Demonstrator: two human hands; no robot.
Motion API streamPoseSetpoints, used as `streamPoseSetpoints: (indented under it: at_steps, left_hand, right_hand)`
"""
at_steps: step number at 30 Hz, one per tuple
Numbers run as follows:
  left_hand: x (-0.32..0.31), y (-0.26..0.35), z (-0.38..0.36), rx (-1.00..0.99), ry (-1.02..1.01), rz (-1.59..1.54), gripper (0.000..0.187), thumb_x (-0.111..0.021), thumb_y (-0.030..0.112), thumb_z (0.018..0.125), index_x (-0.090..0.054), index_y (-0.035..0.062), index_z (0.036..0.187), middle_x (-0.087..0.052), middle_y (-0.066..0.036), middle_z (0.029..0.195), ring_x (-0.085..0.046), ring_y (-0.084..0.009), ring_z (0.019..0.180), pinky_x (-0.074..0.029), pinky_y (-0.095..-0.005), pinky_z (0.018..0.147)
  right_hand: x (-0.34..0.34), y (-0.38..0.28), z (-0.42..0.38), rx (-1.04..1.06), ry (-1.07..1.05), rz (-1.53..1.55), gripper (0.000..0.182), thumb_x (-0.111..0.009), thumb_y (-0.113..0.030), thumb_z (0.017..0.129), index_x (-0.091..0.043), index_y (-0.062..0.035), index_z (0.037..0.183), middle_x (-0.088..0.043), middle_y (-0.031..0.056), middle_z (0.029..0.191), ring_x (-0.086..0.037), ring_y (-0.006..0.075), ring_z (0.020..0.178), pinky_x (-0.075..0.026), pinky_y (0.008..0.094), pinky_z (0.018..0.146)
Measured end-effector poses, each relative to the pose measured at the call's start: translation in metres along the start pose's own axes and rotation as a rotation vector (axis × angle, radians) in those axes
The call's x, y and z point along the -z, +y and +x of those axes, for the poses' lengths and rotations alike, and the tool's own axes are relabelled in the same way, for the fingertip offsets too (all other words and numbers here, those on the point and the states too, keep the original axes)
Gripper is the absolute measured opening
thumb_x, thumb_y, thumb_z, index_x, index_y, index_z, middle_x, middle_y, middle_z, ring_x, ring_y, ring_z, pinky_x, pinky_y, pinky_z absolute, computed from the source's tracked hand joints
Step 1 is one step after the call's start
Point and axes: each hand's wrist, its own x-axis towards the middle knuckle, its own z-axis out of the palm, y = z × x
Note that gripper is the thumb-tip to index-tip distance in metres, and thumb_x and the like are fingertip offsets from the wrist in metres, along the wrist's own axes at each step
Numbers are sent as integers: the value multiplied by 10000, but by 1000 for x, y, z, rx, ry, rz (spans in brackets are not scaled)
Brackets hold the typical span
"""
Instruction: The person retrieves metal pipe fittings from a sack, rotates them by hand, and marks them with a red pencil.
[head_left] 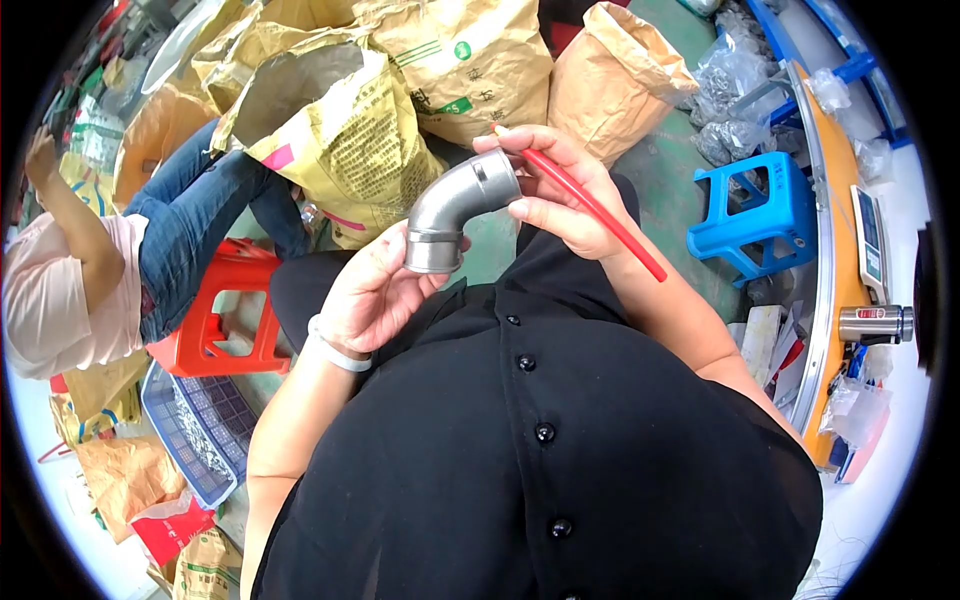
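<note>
A grey metal pipe elbow (447, 207) is held up in front of my chest, its bend toward the upper left. My left hand (372, 298), with a white band at the wrist, is closed around the collar at its lower end. At the upper end, beside a small dark slot, my right hand (572, 190) has its thumb and fingers against the rim. The same hand grips a slim red stick (600, 210), whose long end slants down over my forearm. A yellowish tip shows near the fingertips; the stick's exact kind cannot be made out.
Large paper sacks (470, 65) stand ahead. To the left, a person in jeans (190, 215) sits by a red stool (235, 310), with a blue crate (205, 430) of small parts below. A blue stool (755, 215) and a workbench (835, 260) with a steel flask (875, 325) are right.
</note>
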Motion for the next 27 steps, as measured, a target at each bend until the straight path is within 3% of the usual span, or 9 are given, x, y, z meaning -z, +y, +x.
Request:
streamPoseSetpoints:
  at_steps: [3, 10, 19, 27]
  left_hand:
    - [-3, -3, 0, 32, -34, 14, 601, -611, 233, 836, -315, 34, 1320, -485, -179, 1199, -520, -240, 1061, -416, -341, 931]
    - [-6, -11, -1, 0, 32, 86, 699, -662, 203, 795, -263, 76, 1355, -454, -120, 1240, -502, -239, 1096, -395, -364, 955]
    - [-18, -19, 6, -253, 165, 234, 989, -775, 80, 637, -136, 87, 1393, -327, -97, 1344, -428, -231, 1173, -380, -367, 979]
    - [-18, -22, 8, -237, 191, 413, 1043, -740, -83, 609, -77, 82, 1397, -401, -116, 1221, -432, -200, 1150, -378, -336, 972]
  right_hand:
    - [3, -1, 2, -2, -39, 1, 510, -518, 121, 755, -402, -23, 1231, -466, 82, 1243, -464, 162, 1134, -360, 318, 986]
    - [8, 4, 4, -23, -82, -24, 503, -516, 79, 785, -387, -26, 1260, -457, 76, 1264, -454, 143, 1144, -343, 303, 992]
    - [6, 5, 4, -60, -49, 54, 483, -508, 71, 786, -392, -20, 1245, -468, 73, 1230, -457, 147, 1122, -362, 303, 957]
    - [2, 8, 2, -67, -40, 17, 504, -447, 101, 760, -383, -16, 1247, -447, 81, 1252, -408, 162, 1189, -317, 311, 1003]
